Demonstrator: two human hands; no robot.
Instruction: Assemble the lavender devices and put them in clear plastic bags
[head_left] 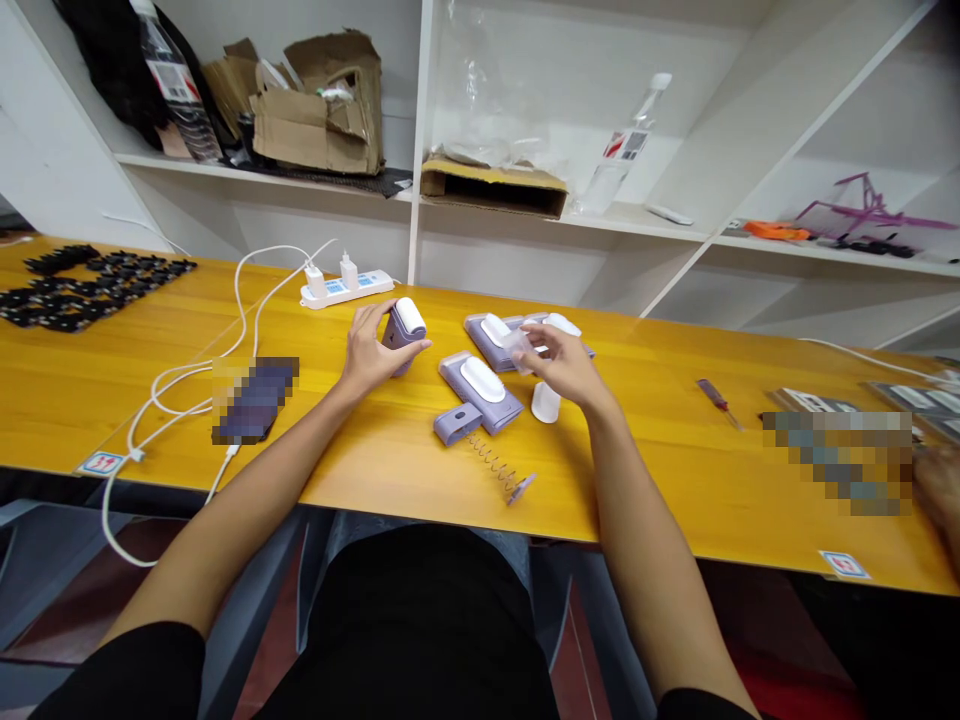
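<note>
My left hand [373,347] grips a purple device with a white oval top [409,318], its thumb along the near side. Between the fingers of my right hand [561,362] is a small translucent plastic piece [517,350], its exact kind unclear. Below that hand stands a white cup-like part [546,403] on the table. A purple case with a white oval pad [482,385] lies between my hands, with similar purple cases [491,350] behind it, partly hidden by my right hand. Nearer me are a small purple block [457,424] and a coiled cord [491,458] with a flat end piece [522,488].
A phone [256,400] with white cables [161,385] lies left, near a power strip [349,288]. Black parts [82,285] cover the far left. Rightward are a screwdriver [718,398] and another person's hand [937,495]. Shelves [495,235] hold bottles and cardboard.
</note>
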